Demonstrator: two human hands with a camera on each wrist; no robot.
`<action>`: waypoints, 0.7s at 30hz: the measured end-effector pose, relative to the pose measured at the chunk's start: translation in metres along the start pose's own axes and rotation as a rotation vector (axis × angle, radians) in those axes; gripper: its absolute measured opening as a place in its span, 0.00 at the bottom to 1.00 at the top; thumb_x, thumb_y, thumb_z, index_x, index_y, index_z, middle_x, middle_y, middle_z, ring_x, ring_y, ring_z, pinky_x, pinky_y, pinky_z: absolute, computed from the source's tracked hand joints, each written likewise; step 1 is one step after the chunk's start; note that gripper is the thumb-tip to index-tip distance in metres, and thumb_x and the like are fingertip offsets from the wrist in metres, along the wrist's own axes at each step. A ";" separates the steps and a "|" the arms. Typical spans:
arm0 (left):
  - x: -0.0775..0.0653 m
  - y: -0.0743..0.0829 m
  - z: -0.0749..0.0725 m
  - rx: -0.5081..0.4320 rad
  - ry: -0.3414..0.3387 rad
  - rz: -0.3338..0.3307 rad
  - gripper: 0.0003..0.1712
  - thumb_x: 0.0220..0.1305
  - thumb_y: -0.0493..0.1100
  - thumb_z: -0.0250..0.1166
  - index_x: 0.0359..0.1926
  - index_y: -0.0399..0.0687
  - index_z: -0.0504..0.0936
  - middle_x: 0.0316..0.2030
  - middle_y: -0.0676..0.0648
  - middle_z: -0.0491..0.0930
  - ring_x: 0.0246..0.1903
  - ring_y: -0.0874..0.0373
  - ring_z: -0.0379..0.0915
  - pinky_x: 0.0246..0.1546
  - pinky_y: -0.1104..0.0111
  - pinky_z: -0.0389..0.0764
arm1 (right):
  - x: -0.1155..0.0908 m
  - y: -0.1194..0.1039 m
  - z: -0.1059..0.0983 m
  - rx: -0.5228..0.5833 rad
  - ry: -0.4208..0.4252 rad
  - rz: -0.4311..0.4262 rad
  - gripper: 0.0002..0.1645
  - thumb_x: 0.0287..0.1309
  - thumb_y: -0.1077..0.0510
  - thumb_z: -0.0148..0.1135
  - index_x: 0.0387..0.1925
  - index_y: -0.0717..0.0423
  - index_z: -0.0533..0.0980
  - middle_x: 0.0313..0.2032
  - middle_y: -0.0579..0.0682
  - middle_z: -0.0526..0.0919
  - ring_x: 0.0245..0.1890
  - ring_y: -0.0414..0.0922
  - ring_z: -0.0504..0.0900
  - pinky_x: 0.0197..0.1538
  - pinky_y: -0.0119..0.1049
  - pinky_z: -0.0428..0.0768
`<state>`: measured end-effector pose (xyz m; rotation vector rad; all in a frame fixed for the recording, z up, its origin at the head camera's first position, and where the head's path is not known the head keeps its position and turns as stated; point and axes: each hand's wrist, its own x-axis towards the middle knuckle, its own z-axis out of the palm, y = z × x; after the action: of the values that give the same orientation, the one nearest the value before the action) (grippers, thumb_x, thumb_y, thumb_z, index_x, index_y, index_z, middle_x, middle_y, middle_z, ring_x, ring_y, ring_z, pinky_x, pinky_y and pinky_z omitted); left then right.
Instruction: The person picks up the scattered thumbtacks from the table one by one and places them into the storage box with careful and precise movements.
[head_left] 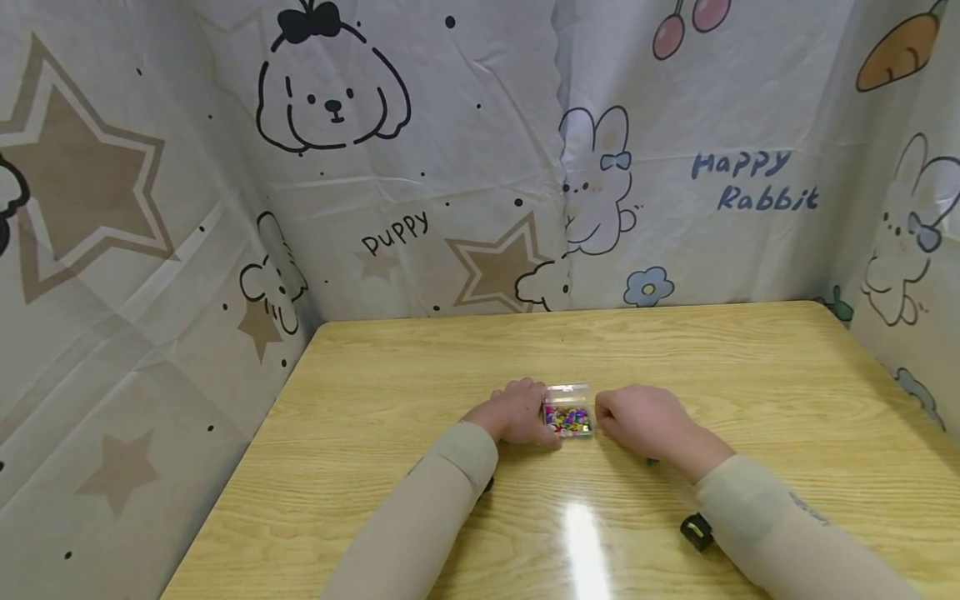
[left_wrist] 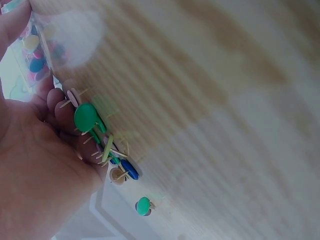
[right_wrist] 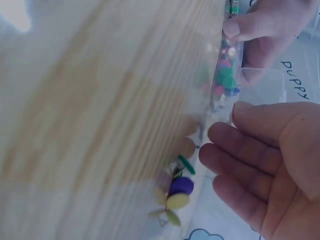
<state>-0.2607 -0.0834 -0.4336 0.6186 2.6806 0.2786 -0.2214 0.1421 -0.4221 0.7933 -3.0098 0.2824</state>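
Note:
A small clear plastic box of colourful thumbtacks stands on the table, its transparent lid raised at the back. My left hand grips its left side, thumb near the front and fingers behind. Just right of the box is my right hand, its fingers loosely bent with nothing visible in them; the index fingertip is hidden in the right wrist view. Loose thumbtacks, a green one among them, lie beside the left hand. More lie below the right fingers, including a purple thumbtack.
The light wooden table reaches back to a printed cloth hung around it. A black object shows at the right sleeve, and a bit of green under the right wrist.

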 end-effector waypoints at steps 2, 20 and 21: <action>0.000 0.001 -0.001 0.002 0.001 -0.002 0.44 0.53 0.66 0.74 0.63 0.49 0.71 0.45 0.54 0.70 0.45 0.58 0.66 0.54 0.59 0.70 | 0.001 -0.001 0.000 0.005 0.005 0.000 0.11 0.64 0.57 0.62 0.25 0.42 0.74 0.21 0.37 0.73 0.20 0.39 0.69 0.24 0.38 0.70; 0.002 0.001 0.000 -0.003 0.004 0.001 0.39 0.53 0.66 0.74 0.58 0.52 0.73 0.41 0.55 0.70 0.41 0.59 0.66 0.47 0.62 0.68 | 0.015 -0.015 0.008 -0.047 0.029 -0.043 0.09 0.63 0.57 0.66 0.27 0.42 0.79 0.23 0.36 0.77 0.20 0.38 0.70 0.23 0.38 0.72; 0.002 0.001 0.000 -0.004 0.004 0.001 0.39 0.53 0.66 0.74 0.58 0.52 0.73 0.41 0.55 0.70 0.41 0.59 0.66 0.47 0.62 0.68 | 0.015 -0.015 0.007 -0.056 0.028 -0.046 0.09 0.63 0.57 0.66 0.27 0.43 0.79 0.22 0.36 0.77 0.20 0.38 0.70 0.23 0.38 0.72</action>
<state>-0.2619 -0.0818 -0.4338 0.6185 2.6835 0.2857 -0.2262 0.1205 -0.4254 0.8453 -2.9543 0.2062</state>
